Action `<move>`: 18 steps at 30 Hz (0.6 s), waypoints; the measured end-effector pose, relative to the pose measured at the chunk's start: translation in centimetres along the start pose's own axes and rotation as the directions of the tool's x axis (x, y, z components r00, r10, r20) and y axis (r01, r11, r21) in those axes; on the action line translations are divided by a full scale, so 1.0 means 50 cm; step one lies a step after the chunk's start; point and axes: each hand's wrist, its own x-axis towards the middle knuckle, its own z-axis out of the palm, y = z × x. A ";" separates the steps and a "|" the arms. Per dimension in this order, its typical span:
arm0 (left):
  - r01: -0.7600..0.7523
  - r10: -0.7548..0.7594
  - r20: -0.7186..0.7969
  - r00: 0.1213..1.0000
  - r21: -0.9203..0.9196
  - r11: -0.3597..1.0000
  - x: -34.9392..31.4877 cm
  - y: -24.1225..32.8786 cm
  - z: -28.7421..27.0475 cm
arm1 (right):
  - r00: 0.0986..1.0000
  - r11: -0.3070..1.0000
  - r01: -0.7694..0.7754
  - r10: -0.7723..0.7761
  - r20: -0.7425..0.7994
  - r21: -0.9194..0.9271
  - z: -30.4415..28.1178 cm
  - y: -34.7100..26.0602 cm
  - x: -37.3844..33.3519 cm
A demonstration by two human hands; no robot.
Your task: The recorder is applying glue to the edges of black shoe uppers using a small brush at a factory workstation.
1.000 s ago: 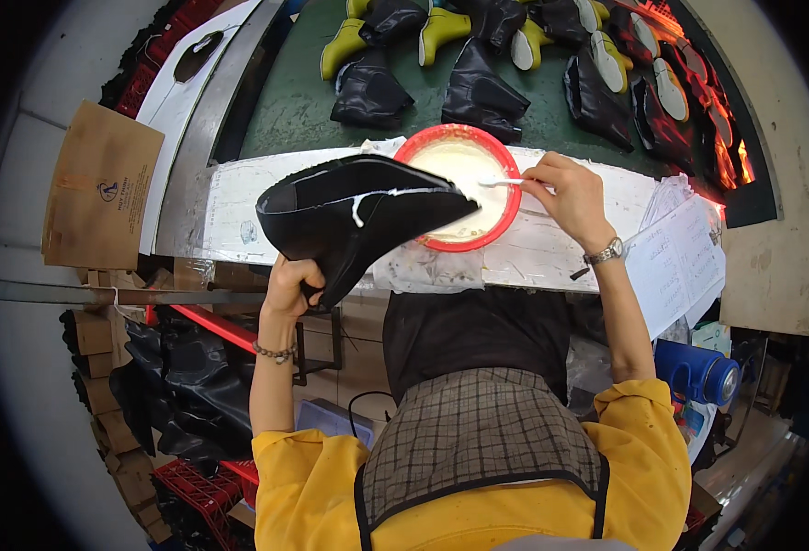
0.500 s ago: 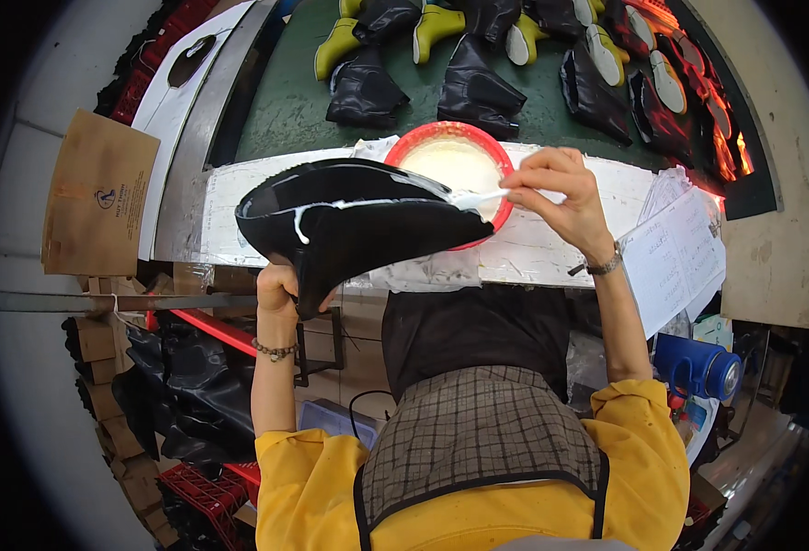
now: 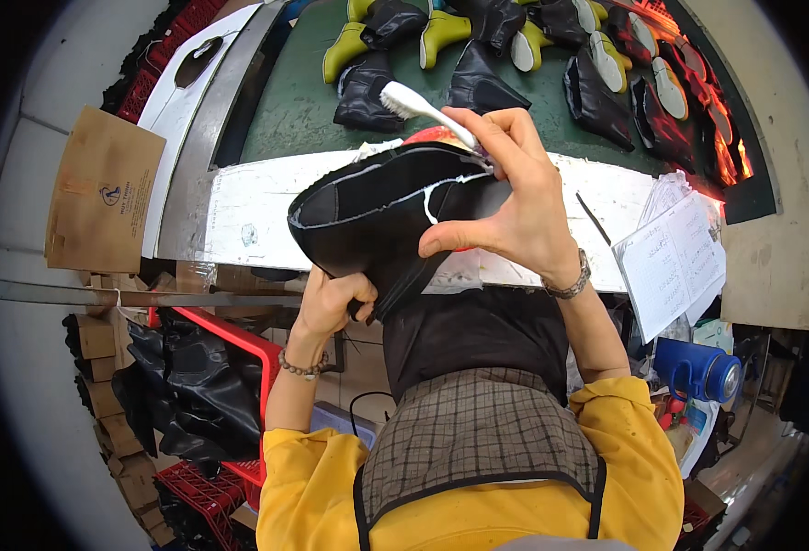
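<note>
A black boot upper point(image 3: 367, 234) hangs tilted over the near edge of the bench, its underside rim turned up and lined with white glue. My left hand point(image 3: 329, 301) is closed on its lower part. In my right hand point(image 3: 526, 197) is a white toothbrush point(image 3: 436, 112), held by the fingers with its bristles pointing up and left. The right thumb is spread out beside the upper's right end, and the fingers reach behind that end; whether they touch it I cannot tell. Behind the upper, a red bowl point(image 3: 434, 135) is mostly hidden.
A green conveyor belt point(image 3: 285, 119) carries several black uppers and yellow-green boot lasts, with a red glow at the right. Written sheets point(image 3: 666, 262) lie right on the white bench point(image 3: 248, 197). A cardboard piece point(image 3: 101, 193), red crate point(image 3: 253, 344) and blue flask point(image 3: 698, 367) stand around.
The upper has moved right and turned, now in front of the bowl. My right hand has lifted the toothbrush off the rim, bristles up, and come in close to the upper's end.
</note>
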 end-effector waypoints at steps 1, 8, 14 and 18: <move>-0.010 0.009 0.037 0.999 0.024 1.000 -0.002 -0.005 -0.015 | 1.000 1.000 -0.021 0.021 0.018 0.000 0.000 -0.001 0.001; 0.019 -0.040 0.134 0.990 0.155 0.988 -0.013 -0.016 -0.041 | 0.999 0.999 -0.045 0.045 -0.021 0.008 0.016 0.023 -0.003; 0.021 -0.021 0.063 0.998 -0.005 1.000 -0.019 -0.041 -0.100 | 0.988 0.984 -0.154 0.154 -0.008 -0.089 -0.039 0.101 -0.006; 0.059 -0.053 0.047 0.997 -0.132 0.990 -0.019 -0.050 -0.156 | 0.946 0.893 -0.254 0.309 0.096 -0.371 -0.090 0.215 -0.103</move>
